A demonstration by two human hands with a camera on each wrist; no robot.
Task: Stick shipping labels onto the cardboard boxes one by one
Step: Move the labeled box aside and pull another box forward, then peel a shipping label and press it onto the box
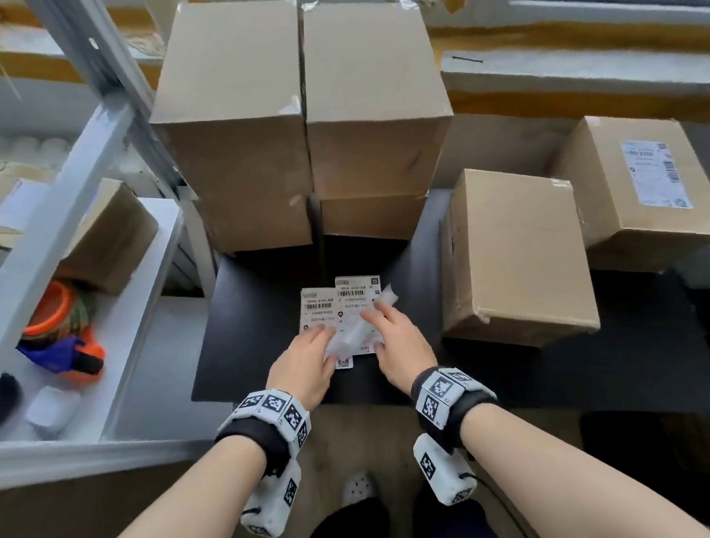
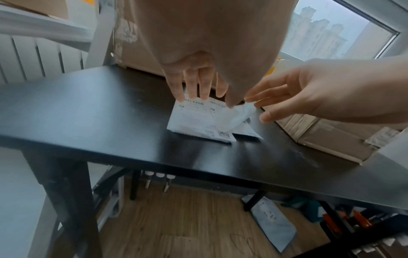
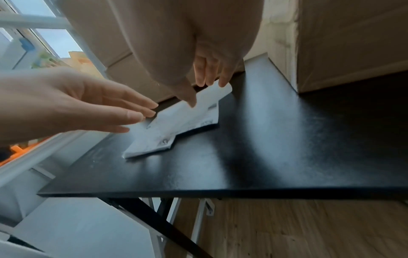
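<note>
At the left of the head view a white metal shelf unit (image 1: 78, 200) is holding a small brown carton (image 1: 111, 236) and, lower down, an orange and blue tape dispenser (image 1: 63, 340). Right of it, at the upper centre of the frame, two tall brown cardboard boxes (image 1: 303, 113) are standing side by side at the back of the flat black desk (image 1: 238, 336).

Below them, at the centre of the frame, the white printed shipping labels (image 1: 320, 304) are lying overlapped on the desk. The left hand (image 1: 306, 366) is resting on their near left part with its fingers (image 2: 189, 87) straight and spread, pressing them flat. Touching it on the right, the right hand (image 1: 399, 342) is pinching a curled white strip of label paper (image 1: 359, 331) between thumb and fingers, with the strip lifting off the sheets; whether this is a label or its backing cannot be told.

Further right, a medium brown cardboard box (image 1: 516, 253) is sitting on the desk beside the hands, its top bare. At the far right of the frame another brown cardboard box (image 1: 639, 180) is carrying a white label (image 1: 654, 172) on its top face.
</note>
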